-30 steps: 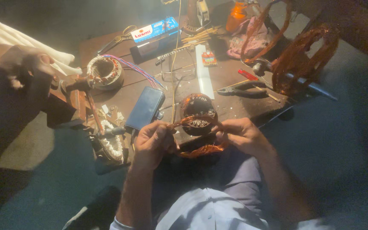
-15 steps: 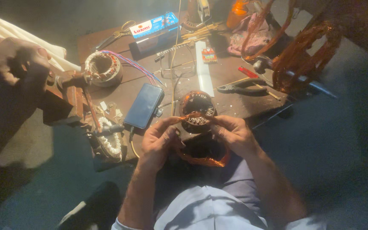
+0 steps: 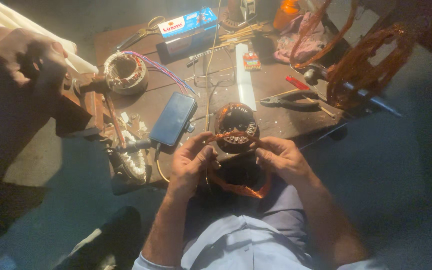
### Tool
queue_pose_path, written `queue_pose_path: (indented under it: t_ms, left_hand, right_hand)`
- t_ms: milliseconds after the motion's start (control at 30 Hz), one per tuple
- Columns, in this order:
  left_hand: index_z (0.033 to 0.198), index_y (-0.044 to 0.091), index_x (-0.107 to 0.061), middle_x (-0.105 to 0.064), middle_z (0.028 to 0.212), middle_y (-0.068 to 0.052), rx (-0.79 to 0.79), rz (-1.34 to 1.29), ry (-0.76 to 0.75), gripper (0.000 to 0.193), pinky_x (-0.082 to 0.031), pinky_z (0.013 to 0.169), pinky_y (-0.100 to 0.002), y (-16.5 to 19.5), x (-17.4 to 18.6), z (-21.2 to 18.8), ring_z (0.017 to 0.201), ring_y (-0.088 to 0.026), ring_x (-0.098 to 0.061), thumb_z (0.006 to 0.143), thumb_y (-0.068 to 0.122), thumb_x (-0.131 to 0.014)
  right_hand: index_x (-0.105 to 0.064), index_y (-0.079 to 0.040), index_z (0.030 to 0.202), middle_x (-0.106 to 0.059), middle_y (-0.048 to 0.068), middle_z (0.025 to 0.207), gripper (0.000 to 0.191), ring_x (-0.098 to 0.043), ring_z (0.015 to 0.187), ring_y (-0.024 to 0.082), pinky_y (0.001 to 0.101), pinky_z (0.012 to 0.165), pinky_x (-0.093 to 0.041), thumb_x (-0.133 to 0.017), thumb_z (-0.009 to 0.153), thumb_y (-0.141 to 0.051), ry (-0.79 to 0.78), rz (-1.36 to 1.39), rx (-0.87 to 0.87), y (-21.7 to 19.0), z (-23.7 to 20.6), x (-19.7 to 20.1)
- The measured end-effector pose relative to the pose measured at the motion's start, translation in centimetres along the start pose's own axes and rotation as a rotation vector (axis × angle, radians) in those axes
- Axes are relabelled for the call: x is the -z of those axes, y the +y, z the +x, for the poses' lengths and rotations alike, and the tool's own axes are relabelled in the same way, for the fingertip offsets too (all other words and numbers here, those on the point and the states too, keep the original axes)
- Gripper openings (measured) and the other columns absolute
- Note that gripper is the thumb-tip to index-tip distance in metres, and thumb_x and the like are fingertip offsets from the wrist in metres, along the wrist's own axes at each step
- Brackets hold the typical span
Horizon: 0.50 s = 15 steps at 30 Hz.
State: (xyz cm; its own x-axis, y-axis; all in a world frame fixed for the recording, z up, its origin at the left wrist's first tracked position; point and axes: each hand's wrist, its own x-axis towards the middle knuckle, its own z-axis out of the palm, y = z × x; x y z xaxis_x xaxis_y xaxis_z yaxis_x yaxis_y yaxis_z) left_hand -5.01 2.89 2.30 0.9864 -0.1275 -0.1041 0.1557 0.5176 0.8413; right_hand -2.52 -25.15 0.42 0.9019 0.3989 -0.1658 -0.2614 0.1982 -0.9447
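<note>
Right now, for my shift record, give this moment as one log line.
left hand: pinches copper wire coil | right hand: pinches same coil | motor stator: on table edge | phone: beside

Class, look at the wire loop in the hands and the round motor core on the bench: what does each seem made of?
Wire loop: probably copper, with an orange-brown metallic sheen on its fine bundled strands. Motor core: likely dark dull metal, with pale slot liners around its bore. Both hands pinch the wire.

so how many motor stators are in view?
2. One stator at the board's near edge, just beyond the left hand and right hand; another stator with coloured leads, far left. Others may sit hidden in the dark.
</note>
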Motion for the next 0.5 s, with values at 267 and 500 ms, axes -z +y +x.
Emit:
queue_pose_path:
  t_ms: [267,500]
  left_hand:
    - [0.124,0.000,-0.072,-0.076,0.095,-0.009,-0.320,0.579,0.134,0.028,-0.056,0.073,-0.028,-0.3,-1.0,-0.7,0.084,-0.014,-0.070,0.098,0.005,-0.063]
    - [0.128,0.002,-0.070,-0.075,0.095,-0.008,-0.510,0.907,0.062,0.047,-0.059,0.081,-0.031,0.5,-1.2,-1.1,0.090,-0.013,-0.073,0.084,-0.005,-0.055]
  right_hand:
    - [-0.066,0.001,0.125,-0.074,0.004,0.097,0.034,-0.068,0.084,0.010,0.0273,0.073,-0.057,-0.067,0.093,-0.012,-0.119,-0.161,-0.052,-1.2,-0.3,-0.5]
    - [-0.070,0.004,0.126,-0.071,0.006,0.089,0.030,-0.064,0.077,0.012,0.0281,0.068,-0.054,-0.065,0.100,-0.010,-0.126,-0.116,-0.020,-2.2,-0.7,0.0]
